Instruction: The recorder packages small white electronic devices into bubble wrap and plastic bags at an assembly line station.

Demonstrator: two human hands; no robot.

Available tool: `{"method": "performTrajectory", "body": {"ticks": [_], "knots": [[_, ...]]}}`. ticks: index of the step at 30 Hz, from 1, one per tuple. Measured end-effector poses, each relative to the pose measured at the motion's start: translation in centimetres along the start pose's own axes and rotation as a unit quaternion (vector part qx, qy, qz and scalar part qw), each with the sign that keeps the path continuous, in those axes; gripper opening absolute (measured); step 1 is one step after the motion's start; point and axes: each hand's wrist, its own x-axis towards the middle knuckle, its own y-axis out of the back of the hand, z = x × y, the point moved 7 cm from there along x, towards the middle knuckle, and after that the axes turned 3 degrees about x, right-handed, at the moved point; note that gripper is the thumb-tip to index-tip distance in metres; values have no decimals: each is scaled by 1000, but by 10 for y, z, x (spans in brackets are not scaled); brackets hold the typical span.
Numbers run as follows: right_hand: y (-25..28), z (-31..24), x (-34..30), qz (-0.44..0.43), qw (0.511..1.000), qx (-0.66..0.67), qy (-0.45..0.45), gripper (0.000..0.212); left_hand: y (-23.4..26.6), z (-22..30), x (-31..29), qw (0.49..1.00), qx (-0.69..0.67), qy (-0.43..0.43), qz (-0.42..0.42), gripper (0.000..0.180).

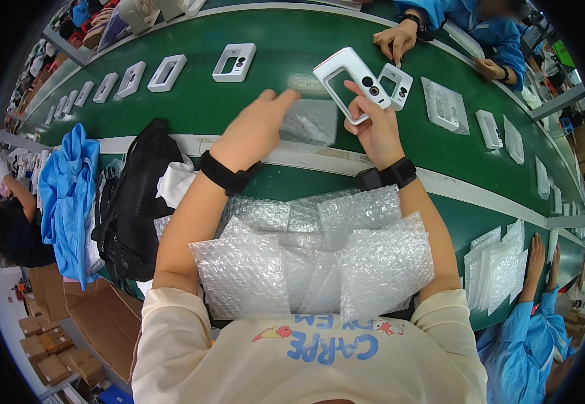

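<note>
My right hand (375, 124) grips a white rectangular frame-shaped housing (368, 83) with dark round lenses on one side, tilted above the green belt. Just left of it, my left hand (255, 128) has its fingers stretched out and slightly smeared by motion. Beside those fingers a clear bubble-wrap bag (310, 122) appears blurred; whether the hand touches it I cannot make out. Several more bubble-wrap bags (386, 266) lie in a pile between my forearms. Behind the held housing, another white housing (398, 82) is touched by a co-worker's hand (398, 42).
Along the green belt (191, 108), white housings (234, 62) stand in a row at left; a bagged housing (444, 108) and others lie at right. A black bag (137, 202) and blue jacket (69, 195) are at my left. Another bag stack (497, 266) sits by a co-worker at right.
</note>
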Motion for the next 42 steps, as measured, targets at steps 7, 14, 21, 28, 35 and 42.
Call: {"method": "performTrajectory", "body": {"ticks": [7,14,21,28,35,42], "knots": [[1,4,-1,-3,1000,-9,-14,35,-4,3,11,995,-77,5,-61,19],[-4,5,-4,-43,996,-80,23,31,21,-24,14,993,33,95,57,12],[-5,9,-4,-30,966,-258,2,28,15,-44,15,962,-185,201,29,10],[-12,20,-6,-78,961,-245,-105,25,15,2,18,987,-135,-6,83,8],[-17,31,-10,-22,976,70,-204,22,11,33,13,988,-125,-66,68,8],[-22,43,-11,-89,976,-5,-197,25,17,44,12,983,-143,-91,65,8]]}}
